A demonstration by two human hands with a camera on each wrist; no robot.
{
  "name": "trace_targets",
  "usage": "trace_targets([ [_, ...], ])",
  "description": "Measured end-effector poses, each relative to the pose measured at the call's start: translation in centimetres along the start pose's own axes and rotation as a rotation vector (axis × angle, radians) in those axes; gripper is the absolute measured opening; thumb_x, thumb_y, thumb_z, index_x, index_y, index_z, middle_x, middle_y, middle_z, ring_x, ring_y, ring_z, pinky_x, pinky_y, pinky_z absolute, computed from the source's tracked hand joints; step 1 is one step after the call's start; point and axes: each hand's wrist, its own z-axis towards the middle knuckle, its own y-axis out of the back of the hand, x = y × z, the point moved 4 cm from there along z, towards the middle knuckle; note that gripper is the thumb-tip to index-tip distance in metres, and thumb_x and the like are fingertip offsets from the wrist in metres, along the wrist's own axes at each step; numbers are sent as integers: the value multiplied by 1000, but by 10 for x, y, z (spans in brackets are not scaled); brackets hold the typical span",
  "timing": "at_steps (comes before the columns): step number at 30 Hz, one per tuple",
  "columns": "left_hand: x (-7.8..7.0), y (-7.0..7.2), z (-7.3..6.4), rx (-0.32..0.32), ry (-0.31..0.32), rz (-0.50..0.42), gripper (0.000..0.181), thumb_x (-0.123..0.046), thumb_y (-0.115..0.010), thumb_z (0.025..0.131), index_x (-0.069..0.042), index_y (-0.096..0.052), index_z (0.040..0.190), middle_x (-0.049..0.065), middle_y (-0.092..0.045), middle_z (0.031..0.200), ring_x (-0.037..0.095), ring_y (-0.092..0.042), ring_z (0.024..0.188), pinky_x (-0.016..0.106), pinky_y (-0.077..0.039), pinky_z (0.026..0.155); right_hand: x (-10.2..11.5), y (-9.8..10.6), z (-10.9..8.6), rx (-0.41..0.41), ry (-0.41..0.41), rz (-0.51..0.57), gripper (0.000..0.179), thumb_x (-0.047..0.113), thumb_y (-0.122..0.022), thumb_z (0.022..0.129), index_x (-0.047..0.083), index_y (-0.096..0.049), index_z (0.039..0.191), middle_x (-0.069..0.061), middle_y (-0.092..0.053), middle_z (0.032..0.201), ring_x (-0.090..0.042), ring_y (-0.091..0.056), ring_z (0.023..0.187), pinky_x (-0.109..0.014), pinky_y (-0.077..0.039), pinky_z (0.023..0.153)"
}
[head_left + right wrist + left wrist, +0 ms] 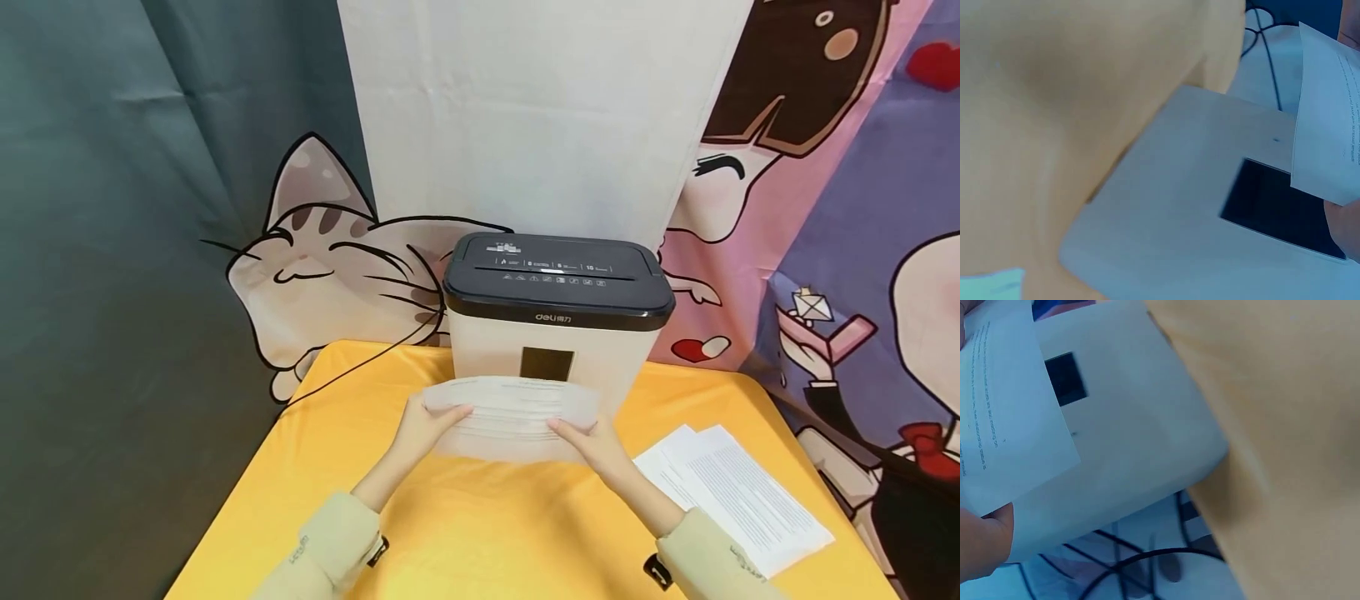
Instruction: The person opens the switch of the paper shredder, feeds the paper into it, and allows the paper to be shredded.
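Left grip: left hand pinches the left edge of a sheet, thumb on the upper face, fingers mostly hidden under it. Right grip: right hand pinches the right edge the same way, thumb on the face. Sheet is held up between both hands, above the counter, spread wide, slightly bowed, printed lines across it. Its position: in front of the shredder, below the slot. Sheet vs. shredder front, touching or apart: cannot tell.

Shredder stands upright at the far side of the counter. Light body, black lid with slot and a row of icons, "deli" on the lid's front edge. Dark window in the front, bottom edge overlapped by the sheet in the head view.

Right of the shredder, nearer the person: loose papers, printed, overlapping, flat on the counter, partly behind the right forearm. Counter has a yellow cover. Light green sleeves on both arms. Behind: cartoon backdrop, cat left of the shredder, figures to the right.
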Motion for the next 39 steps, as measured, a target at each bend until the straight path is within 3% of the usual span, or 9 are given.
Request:
trace_targets([
  [4,-17,1,3,7,-46,-8,22,-11,-78,76,1,-70,92,16,-72,89,6,-62,75,23,-51,72,13,5,1,23,27,7,39,7,-65,87,-6,-54,122,24,-65,100,3,-62,96,-16,-48,85],
  [8,-33,1,4,28,-76,-12,24,-13,-78,77,0,-70,95,16,-71,91,7,-62,79,23,-50,74,26,12,2,79,91,27,39,5,-64,88,-8,-52,123,25,-66,102,2,-64,96,-18,-51,83],
  [13,-51,4,7,29,-117,41,26,-11,-77,78,-1,-68,100,15,-71,95,10,-63,82,22,-50,72,44,20,8,119,131,3,35,6,-64,88,0,-55,122,23,-67,105,-1,-65,97,-20,-53,81],
  [23,-89,10,28,161,-192,104,27,-14,-76,79,-1,-69,101,15,-72,95,9,-66,82,25,-53,73,79,41,21,91,133,-48,32,6,-66,87,17,-57,115,24,-66,101,2,-65,95,-18,-51,82],
  [30,-115,12,45,172,-218,73,26,-11,-75,80,1,-68,101,19,-71,96,12,-67,80,27,-55,71,99,54,33,90,157,-115,31,9,-66,87,5,-58,117,24,-66,101,2,-65,94,-18,-52,80],
  [35,-128,16,57,159,-223,90,24,-11,-74,80,3,-68,99,20,-71,93,12,-67,77,27,-55,68,110,60,43,166,202,-109,33,7,-62,89,-5,-58,121,20,-68,103,-3,-67,95,-22,-54,79],
  [39,-143,21,69,151,-255,143,22,-12,-74,80,3,-70,95,19,-72,90,10,-66,73,24,-54,64,122,66,51,206,233,-89,33,5,-60,91,-4,-59,122,16,-69,106,-6,-67,97,-24,-55,79],
])
